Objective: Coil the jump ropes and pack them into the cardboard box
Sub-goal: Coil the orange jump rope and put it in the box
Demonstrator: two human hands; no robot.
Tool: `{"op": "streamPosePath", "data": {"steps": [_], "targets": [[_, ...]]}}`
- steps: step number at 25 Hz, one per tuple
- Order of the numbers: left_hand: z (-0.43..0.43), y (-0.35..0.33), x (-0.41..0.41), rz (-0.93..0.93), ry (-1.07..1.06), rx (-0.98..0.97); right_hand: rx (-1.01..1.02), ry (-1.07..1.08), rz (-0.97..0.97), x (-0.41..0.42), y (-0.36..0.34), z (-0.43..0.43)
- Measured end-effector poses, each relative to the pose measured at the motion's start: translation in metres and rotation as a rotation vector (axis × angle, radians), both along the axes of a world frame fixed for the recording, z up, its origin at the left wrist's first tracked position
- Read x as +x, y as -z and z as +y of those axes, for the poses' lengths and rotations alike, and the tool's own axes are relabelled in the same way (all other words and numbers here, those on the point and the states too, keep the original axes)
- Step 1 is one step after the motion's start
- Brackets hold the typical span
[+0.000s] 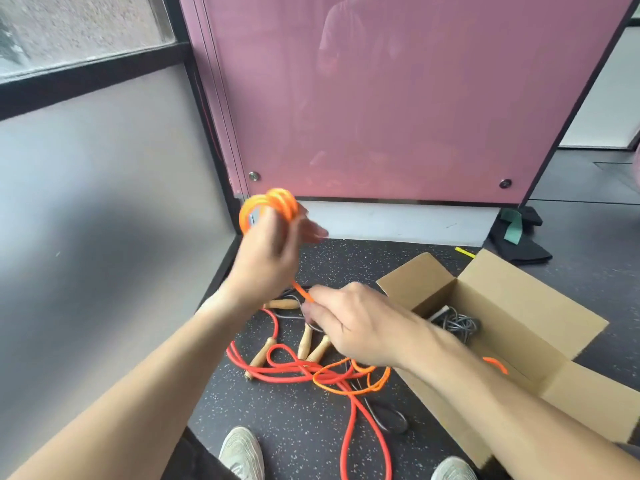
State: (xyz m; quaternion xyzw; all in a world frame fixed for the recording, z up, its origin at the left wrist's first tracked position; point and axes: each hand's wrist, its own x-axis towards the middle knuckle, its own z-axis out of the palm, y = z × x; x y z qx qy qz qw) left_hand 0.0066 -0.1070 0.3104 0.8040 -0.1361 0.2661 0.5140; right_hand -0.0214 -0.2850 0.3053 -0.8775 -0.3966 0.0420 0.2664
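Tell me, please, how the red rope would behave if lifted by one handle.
Probably floppy: the red rope lies in loose curves and would dangle. Its wooden handle looks rounded and may roll. It crosses the orange rope, so likely snags.

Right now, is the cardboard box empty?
No, a bundle of grey rope lies inside the open cardboard box.

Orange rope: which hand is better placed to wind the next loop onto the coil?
The right hand. It pinches the loose orange strand just below the coil, so it can carry it round. The left hand is occupied, holding the coil raised.
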Motion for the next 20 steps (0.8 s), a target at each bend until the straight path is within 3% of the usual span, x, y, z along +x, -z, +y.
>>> {"op": "streamPosePath", "data": {"steps": [2, 3, 5, 7, 12, 15, 20], "targets": [[-0.004, 0.016, -0.001, 0.089, -0.011, 0.451, -0.046, 0.036, -0.195, 0.010, -0.001, -0.015], [-0.006, 0.014, -0.003, 0.265, 0.033, 0.505, -0.032, 0.072, -0.288, 0.015, 0.001, -0.024], [-0.012, 0.001, -0.012, 0.700, 0.233, 0.375, 0.036, 0.143, -0.415, 0.023, 0.001, -0.040], [-0.022, -0.012, -0.022, 0.922, 0.427, 0.078, 0.119, 0.185, -0.466, 0.028, -0.003, -0.048], [-0.032, -0.029, -0.037, 0.970, 0.827, -0.370, 0.314, 0.192, -0.452, 0.033, -0.012, -0.056], [-0.027, -0.038, -0.038, 0.955, 0.938, -0.568, 0.350, 0.168, -0.454, 0.037, -0.014, -0.051], [-0.018, -0.046, -0.047, 0.993, 1.063, -0.452, 0.254, 0.386, -0.501, 0.068, 0.004, -0.056]]}}
